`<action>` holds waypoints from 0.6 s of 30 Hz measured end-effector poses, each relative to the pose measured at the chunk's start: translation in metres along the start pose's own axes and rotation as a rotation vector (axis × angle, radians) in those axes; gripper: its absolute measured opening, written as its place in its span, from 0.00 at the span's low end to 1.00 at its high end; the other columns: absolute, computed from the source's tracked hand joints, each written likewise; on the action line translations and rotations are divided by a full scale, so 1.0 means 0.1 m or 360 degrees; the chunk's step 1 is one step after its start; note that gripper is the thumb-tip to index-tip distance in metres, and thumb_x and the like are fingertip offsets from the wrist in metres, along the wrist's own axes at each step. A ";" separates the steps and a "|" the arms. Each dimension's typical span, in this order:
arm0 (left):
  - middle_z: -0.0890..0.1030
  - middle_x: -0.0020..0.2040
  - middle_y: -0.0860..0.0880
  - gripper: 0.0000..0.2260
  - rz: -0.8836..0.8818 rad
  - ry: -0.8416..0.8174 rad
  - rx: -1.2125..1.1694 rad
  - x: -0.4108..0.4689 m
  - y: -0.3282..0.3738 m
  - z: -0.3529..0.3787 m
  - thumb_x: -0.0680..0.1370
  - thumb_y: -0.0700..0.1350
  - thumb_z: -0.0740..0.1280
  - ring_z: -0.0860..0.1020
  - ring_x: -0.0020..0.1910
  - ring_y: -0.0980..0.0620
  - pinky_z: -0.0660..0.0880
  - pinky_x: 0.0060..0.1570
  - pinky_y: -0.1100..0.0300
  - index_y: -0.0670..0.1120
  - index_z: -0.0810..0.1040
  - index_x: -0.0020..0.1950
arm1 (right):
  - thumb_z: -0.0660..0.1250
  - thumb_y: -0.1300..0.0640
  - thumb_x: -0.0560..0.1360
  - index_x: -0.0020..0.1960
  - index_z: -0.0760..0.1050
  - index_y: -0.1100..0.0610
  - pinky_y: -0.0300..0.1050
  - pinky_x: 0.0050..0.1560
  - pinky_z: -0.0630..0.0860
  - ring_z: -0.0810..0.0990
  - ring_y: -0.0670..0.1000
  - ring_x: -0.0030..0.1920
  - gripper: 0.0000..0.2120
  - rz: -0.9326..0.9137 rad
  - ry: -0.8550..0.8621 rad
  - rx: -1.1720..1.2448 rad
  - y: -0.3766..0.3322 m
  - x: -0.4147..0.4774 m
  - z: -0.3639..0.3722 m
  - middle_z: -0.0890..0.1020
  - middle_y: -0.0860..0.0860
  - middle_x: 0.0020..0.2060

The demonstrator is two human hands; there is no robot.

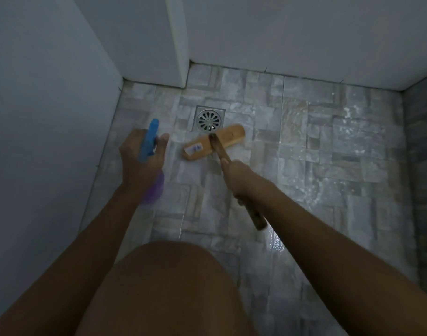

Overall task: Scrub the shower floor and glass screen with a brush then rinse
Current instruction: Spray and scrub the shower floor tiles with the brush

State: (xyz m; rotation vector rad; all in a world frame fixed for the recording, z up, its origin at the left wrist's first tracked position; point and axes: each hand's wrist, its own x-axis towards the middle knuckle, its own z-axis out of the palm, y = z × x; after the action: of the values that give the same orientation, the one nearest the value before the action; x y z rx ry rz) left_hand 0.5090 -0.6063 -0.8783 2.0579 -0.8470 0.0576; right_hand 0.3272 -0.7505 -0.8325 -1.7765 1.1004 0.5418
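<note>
Clamped round the wooden handle point(221, 153), the right hand point(239, 177) grips the brush point(231, 135) about midway along the shaft. The butt end sticks out behind the hand, towards the person. From the grip the handle slopes forward and down to the head point(197, 149), which lies flat on the floor point(328, 154) ahead of the hand and a little to its left. The head sits slantwise, its far end higher in the view, with a small label point(194, 148) on its near half.

Just beyond the head, almost touching its far edge, is the round metal drain point(209, 120) in its square frame.

The left hand point(142, 161) holds a spray bottle point(150, 134), fingers curled round the neck below the blue trigger top and one digit pointing out. The purple body shows beneath the wrist. Bottle and brush are near each other but apart.

A bare knee point(164, 287) fills the near foreground between the two forearms. A pale wall point(50, 93) stands close on the left, and a white pillar point(178, 44) meets the floor behind the drain. To the right the tiles shine wet, with white flecks. A dark strip point(423, 166) runs along the right edge; I cannot tell what it is.
</note>
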 end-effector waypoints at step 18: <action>0.72 0.34 0.42 0.12 0.0062 -0.0071 0.0097 -0.23 -0.08 -0.13 0.79 0.40 0.69 0.67 0.33 0.58 0.62 0.34 0.66 0.36 0.75 0.38 | 0.49 0.42 0.84 0.54 0.71 0.59 0.54 0.41 0.80 0.80 0.58 0.41 0.21 0.0164 0.0140 -0.0057 0.94 -0.70 0.34 0.80 0.59 0.47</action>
State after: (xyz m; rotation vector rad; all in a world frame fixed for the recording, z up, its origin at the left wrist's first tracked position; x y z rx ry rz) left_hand 0.4995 -0.5808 -0.8837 2.1065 -0.9233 0.0596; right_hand 0.2149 -0.7035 -0.8413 -1.7964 1.2556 0.5527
